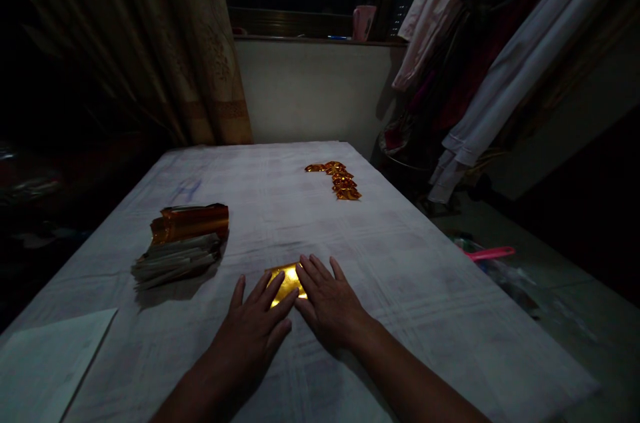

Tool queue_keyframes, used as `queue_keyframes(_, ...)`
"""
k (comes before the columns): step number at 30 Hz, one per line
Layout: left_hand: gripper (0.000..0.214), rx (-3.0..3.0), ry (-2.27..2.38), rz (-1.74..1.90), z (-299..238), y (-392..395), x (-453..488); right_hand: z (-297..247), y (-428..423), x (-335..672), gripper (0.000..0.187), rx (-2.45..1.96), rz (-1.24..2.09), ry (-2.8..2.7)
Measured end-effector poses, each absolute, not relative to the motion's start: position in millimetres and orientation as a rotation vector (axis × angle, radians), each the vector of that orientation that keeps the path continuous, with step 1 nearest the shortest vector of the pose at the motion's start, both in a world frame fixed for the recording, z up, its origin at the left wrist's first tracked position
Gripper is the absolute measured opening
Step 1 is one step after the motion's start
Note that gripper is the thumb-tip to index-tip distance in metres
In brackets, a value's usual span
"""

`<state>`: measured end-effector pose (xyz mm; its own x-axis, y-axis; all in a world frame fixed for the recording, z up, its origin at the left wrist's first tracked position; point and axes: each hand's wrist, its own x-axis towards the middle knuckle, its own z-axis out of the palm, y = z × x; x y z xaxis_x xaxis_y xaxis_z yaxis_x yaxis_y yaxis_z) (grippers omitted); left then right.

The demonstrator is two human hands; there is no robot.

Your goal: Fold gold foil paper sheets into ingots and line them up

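Note:
A sheet of shiny gold foil paper [289, 284] lies on the table before me, partly covered by my fingers. My left hand [257, 316] rests flat on its left side with the fingers spread. On its right side lies my right hand [327, 300], palm down, fingers stretched out. Left of my hands is a stack of foil paper [187, 246], with gold sheets curling on top and grey edges showing in front. Several folded gold foil pieces [344, 182] sit in an overlapping row at the far right of the table.
A pale cloth covers the table [280, 216]. White paper [50, 363] lies at its near left corner. A curtain [195, 43] hangs at the back left, clothes [480, 96] at the right. A pink cup [363, 23] stands on the window sill. A pink-handled object [493, 253] is beside the table.

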<state>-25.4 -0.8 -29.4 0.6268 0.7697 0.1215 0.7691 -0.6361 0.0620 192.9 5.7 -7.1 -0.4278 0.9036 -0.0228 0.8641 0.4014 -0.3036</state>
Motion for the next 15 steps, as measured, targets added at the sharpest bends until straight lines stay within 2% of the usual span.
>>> queue_keyframes(6,0.037,2.896,1.305,0.302,-13.9,3.5,-25.4,-4.5,5.9,193.6,0.065,-1.590,0.505,-2.494)
queue_keyframes(11,0.018,2.855,1.374,0.393,-2.8,5.5,-22.3,-7.2,6.7,195.1,0.066,-1.581,0.517,-2.496)
queue_keyframes(15,0.014,2.884,1.365,0.431,-2.8,6.4,-19.6,-8.3,6.8,195.3,0.066,-1.578,0.505,-2.486)
